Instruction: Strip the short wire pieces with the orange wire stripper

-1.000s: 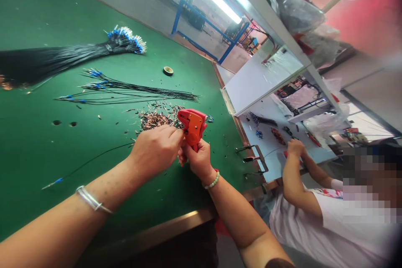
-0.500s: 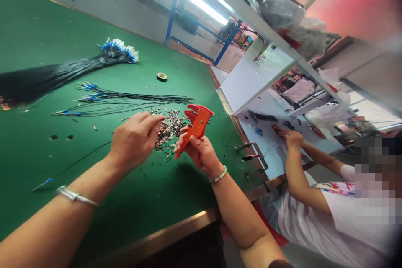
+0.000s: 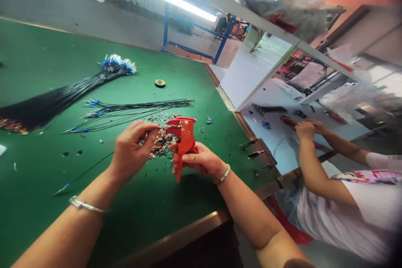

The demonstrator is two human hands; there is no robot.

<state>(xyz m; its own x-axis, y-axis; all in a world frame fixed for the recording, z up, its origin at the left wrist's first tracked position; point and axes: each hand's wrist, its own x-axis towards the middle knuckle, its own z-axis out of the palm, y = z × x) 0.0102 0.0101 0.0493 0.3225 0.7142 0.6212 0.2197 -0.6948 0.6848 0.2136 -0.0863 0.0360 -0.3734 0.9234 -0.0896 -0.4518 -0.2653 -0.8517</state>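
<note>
My right hand [image 3: 201,161] grips a red crimping tool [image 3: 184,136] by its handles, jaws pointing up and left. My left hand [image 3: 133,148] is pinched at thumb and forefinger close to the tool's jaws, holding something small I cannot make out. Just beyond both hands lies a pile of small copper terminals [image 3: 161,142] on the green table [image 3: 47,50]. A single black wire with a blue end [image 3: 83,171] runs under my left wrist.
A thick bundle of black wires with blue tips [image 3: 63,96] and a thinner loose bunch [image 3: 132,106] lie further back. A small tape roll [image 3: 160,83] sits beyond them. To the right, another person [image 3: 329,188] works at a white bench [image 3: 276,142]; metal clamps [image 3: 256,150] stand at the table edge.
My left hand moved from the terminal pile toward the tool's jaws with fingers pinched. My right hand turned the red tool more upright. The view shifted downward.
</note>
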